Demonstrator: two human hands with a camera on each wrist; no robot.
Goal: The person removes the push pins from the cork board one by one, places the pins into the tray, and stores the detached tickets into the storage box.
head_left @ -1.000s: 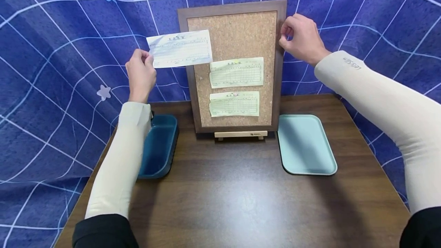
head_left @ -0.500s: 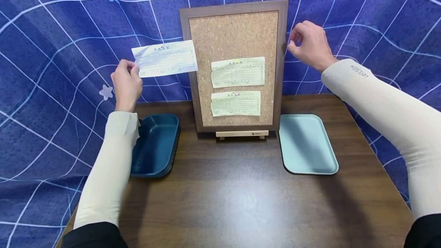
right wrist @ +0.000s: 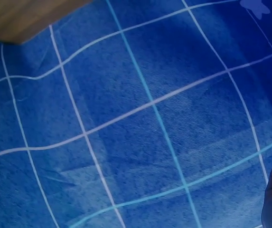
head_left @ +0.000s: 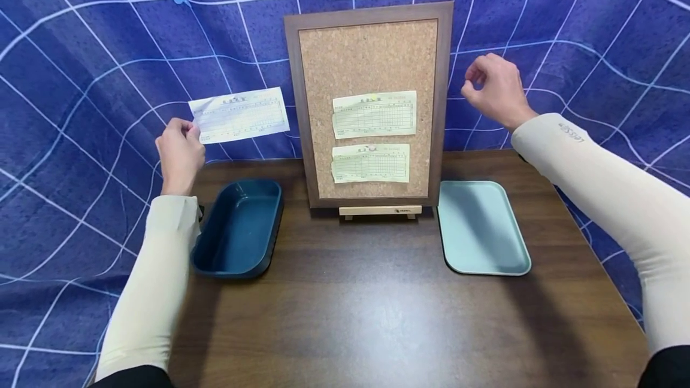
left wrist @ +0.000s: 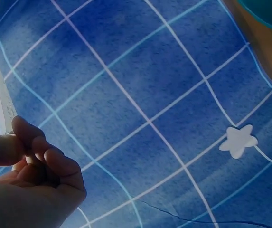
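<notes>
In the head view my left hand [head_left: 179,153] pinches a white printed paper slip [head_left: 242,115] by its lower left corner, holding it up left of the corkboard [head_left: 366,55]. The left wrist view shows the slip [left wrist: 4,107] nearly edge-on between thumb and fingertips. Right of the board, my raised right hand [head_left: 498,91] has its fingers curled, thumb and forefinger tips meeting in a ring; nothing shows between them. Two pale green slips hang on the cork, the upper slip [head_left: 374,117] with a yellow pin [head_left: 374,97], the lower slip [head_left: 371,166] with a pink one.
A small wooden stand [head_left: 380,211] props the framed board on the brown table [head_left: 345,304]. To its left is a deep dark blue tray [head_left: 237,232], to its right a shallow light blue tray [head_left: 482,229]. A blue curtain [head_left: 108,35] with stars hangs behind.
My left hand has moved left and down with the white slip, away from in front of the board. The right hand has moved right and down, off the board's right frame edge.
</notes>
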